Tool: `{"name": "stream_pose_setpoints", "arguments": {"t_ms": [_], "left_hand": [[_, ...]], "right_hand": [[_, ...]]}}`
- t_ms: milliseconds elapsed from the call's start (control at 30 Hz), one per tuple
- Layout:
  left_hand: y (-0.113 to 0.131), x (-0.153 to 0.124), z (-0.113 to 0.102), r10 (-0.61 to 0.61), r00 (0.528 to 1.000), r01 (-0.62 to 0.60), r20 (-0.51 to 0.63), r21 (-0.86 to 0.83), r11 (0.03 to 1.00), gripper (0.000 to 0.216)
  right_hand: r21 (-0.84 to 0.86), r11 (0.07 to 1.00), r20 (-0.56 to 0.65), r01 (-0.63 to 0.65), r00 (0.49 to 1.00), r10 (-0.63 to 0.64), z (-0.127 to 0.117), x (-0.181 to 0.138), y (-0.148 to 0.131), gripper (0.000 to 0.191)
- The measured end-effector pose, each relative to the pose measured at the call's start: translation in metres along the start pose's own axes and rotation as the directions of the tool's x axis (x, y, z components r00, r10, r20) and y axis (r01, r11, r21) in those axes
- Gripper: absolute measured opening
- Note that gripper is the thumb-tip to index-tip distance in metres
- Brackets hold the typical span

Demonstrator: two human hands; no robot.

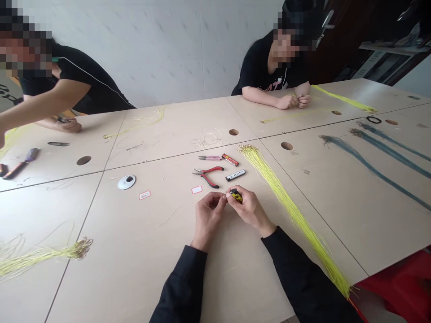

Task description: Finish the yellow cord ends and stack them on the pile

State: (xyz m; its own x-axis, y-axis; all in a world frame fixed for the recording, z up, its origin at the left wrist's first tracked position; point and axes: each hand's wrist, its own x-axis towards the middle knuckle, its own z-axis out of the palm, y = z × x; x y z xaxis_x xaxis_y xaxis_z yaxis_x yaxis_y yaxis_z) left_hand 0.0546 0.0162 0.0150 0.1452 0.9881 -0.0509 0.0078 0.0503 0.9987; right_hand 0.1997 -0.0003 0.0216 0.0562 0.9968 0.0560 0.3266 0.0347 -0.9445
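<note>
Before you spreads a wide, pale beige, flat-topped table [134, 251], crossed by straight dark seams and pierced by round holes [287, 146]. Behind the table you face a whitish, grey-flecked wall [188, 49]; beyond the table's far right end, a dark brown panel [346, 33].

On the counter [235, 273] we list: our left hand [208, 215], fingertips pinched, anything between them too small to tell; our right hand [249, 210], just beside it, gripping a yellow-and-black lighter [236, 195]. Beyond these we record red-handled pliers [213, 170]; a black-and-white lighter [235, 175]; a red lighter [230, 159] beside pink-handled snips [211, 158]; two red-bordered labels [197, 189]; one white disc [124, 182]. To our right we enter a long yellow cord bundle [298, 216] and three blue-grey cord bundles [390, 150]; to our left, a second yellow bundle [43, 258]. Opposite, we note two black-clad co-workers [261, 69], each bent over the surface.
</note>
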Motion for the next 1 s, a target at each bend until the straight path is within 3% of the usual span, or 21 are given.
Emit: {"name": "stream_pose_setpoints", "arguments": {"t_ms": [267, 567, 767, 1000], "left_hand": [[-0.0006, 0.0000, -0.0008, -0.013, 1.000, 0.013, 0.006, -0.012, 1.000, 0.024], [-0.0016, 0.0015, -0.0005, 0.009, 1.000, -0.009, 0.020, 0.019, 1.000, 0.023], [0.0006, 0.0006, -0.0006, 0.006, 0.997, -0.002, 0.076, -0.051, 0.999, 0.023], [-0.0002, 0.0000, -0.0014, 0.020, 0.996, -0.016, 0.083, -0.050, 0.999, 0.023]], "right_hand": [[0.060, 0.997, -0.023, -0.057, 0.998, 0.059, -0.0015, 0.0026, -0.0037, 0.025], [0.054, 0.998, -0.051, -0.030, 0.998, 0.032, -0.0044, 0.0022, -0.0025, 0.027], [0.073, 0.996, 0.040, 0.048, 0.998, -0.051, -0.0074, 0.0032, -0.0036, 0.027], [0.048, 0.997, 0.051, 0.058, 0.997, -0.061, -0.0071, 0.0018, -0.0040, 0.029]]}}
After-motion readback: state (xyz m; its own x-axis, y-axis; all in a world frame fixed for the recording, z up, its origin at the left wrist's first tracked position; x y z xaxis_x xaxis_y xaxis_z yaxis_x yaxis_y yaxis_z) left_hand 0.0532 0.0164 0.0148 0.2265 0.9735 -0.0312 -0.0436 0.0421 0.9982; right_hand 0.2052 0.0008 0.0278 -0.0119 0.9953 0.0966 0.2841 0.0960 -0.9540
